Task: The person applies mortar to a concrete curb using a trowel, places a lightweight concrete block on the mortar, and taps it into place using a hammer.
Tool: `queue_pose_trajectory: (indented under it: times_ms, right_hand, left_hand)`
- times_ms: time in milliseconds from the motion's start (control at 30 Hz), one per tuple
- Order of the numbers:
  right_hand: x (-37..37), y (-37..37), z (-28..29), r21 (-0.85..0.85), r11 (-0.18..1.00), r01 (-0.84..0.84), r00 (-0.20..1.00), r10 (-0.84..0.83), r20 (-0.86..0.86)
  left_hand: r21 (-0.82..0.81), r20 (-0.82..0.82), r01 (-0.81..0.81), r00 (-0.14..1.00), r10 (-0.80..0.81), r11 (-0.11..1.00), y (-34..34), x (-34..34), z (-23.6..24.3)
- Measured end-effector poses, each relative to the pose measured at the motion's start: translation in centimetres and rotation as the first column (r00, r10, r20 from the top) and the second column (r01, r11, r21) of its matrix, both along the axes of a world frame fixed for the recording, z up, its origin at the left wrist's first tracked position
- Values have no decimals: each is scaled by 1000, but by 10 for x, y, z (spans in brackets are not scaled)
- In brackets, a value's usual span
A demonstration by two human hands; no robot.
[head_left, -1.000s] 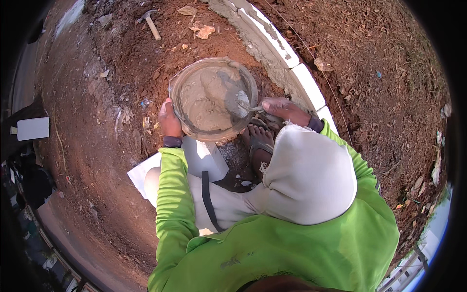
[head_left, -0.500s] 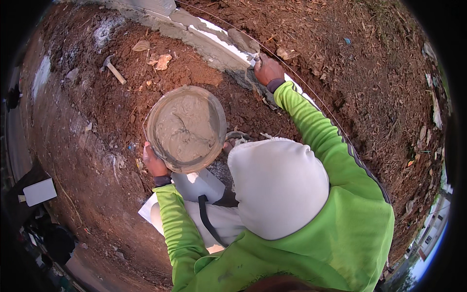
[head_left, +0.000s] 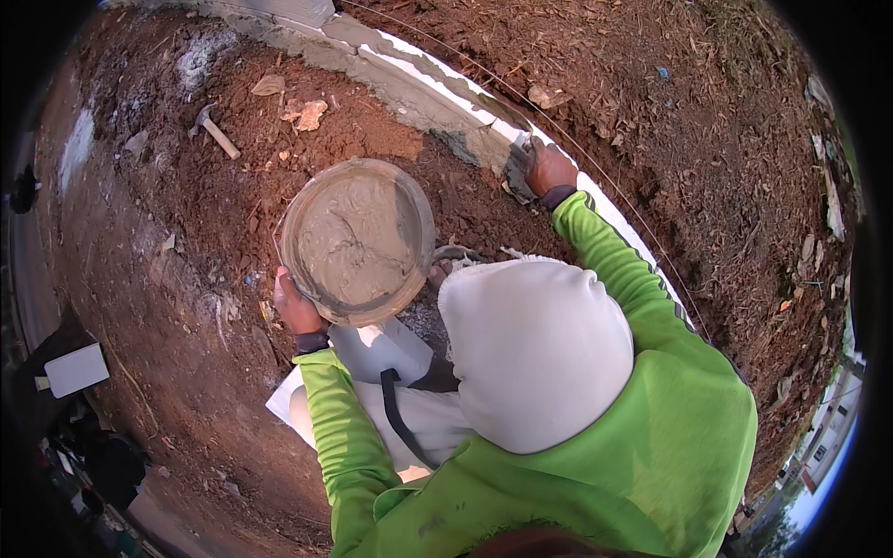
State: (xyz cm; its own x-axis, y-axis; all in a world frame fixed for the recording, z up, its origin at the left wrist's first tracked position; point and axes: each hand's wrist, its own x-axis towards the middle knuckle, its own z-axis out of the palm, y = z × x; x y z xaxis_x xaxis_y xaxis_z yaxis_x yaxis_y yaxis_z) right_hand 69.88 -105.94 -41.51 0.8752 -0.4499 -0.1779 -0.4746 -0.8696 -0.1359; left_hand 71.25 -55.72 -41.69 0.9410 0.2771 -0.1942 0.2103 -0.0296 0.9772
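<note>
Mortar point(head_left: 349, 240) sits in a round bucket point(head_left: 427, 223), left hand point(head_left: 296, 305) curled against its side, and tops the row's far stretch, nearer white blocks point(head_left: 603, 205) bare, so perhaps part done, right hand point(head_left: 551, 171) closed on an apparent trowel point(head_left: 517, 173).

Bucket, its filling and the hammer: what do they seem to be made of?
Bucket: probably plastic, dull; its wall looks thin under smears, though these leave it open.
Filling: likely wet mortar, grey-brown, with soft ridges.
Hammer: its pale tan handle suggests bare wood; its grey head is likely metal, finish unclear.
</note>
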Motion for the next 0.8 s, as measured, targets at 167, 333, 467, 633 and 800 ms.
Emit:
queue_pose_trajectory:
  times_ms: [167,333,467,633,800]
  right_hand:
    - [-12,-8,4,32,999,43,999,-43,-1]
    - [30,7,16,193,978,77,997,-79,5]
    - [113,14,-17,259,965,35,992,-64,107]
    - [253,13,-70,-94,790,-605,796,599,-84]
    - [340,67,-58,166,942,-292,955,296,0]
  left_hand:
    - [50,-5,50,999,-50,997,6,3,-5]
    - [-74,-32,6,999,-9,997,6,-3,-1]
    - [19,-10,2,1000,-2,1000,4,-1,4]
    - [232,11,72,997,-77,970,-6,6,-3]
    - [220,33,25,999,-34,975,0,-3,5]
